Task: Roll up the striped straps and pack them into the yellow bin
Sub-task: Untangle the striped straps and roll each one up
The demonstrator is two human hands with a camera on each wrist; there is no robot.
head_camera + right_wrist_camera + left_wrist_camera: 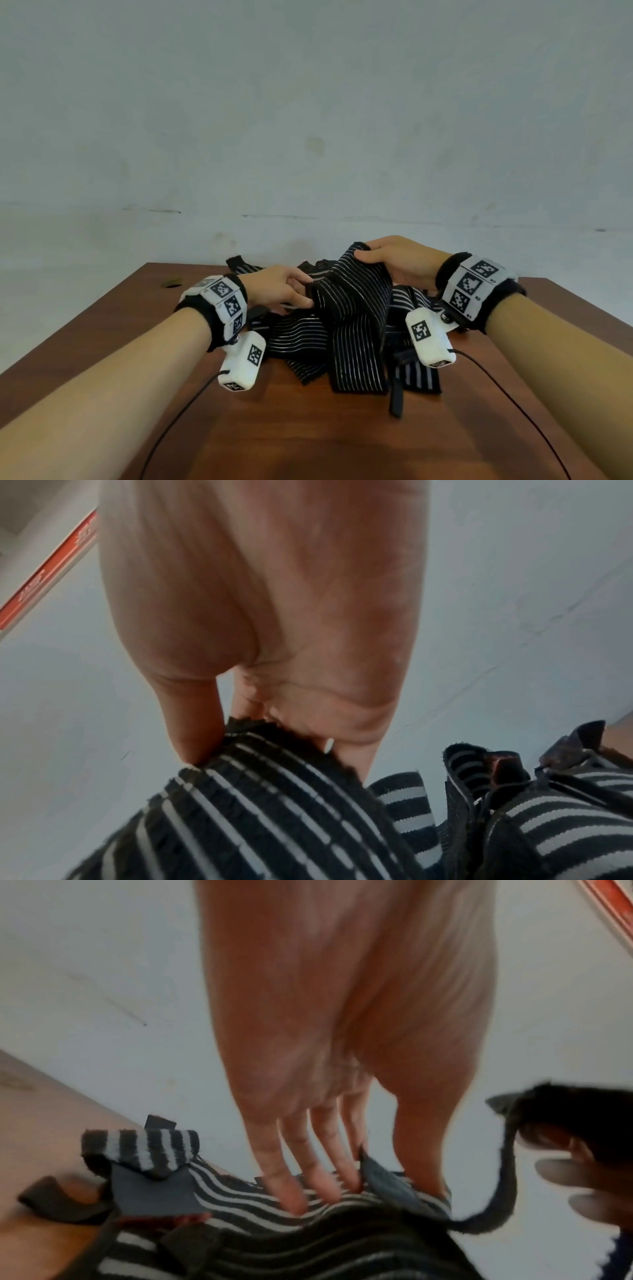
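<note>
With the right hand [394,263] pinching one strap's [352,301] top end above the pile [308,335] on the table [308,438] and the left hand [284,287] seemingly pinching its edge lower down, lift it free before rolling; no bin shows.

Head high, wrists close (all share straps [346,329]).

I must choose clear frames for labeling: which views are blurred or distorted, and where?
Head view: sharp, wide-angle bend at the table edges. Left wrist view: right hand at the border smeared and dark. Right wrist view: striped strap fairly crisp, softer toward the bottom.
</note>
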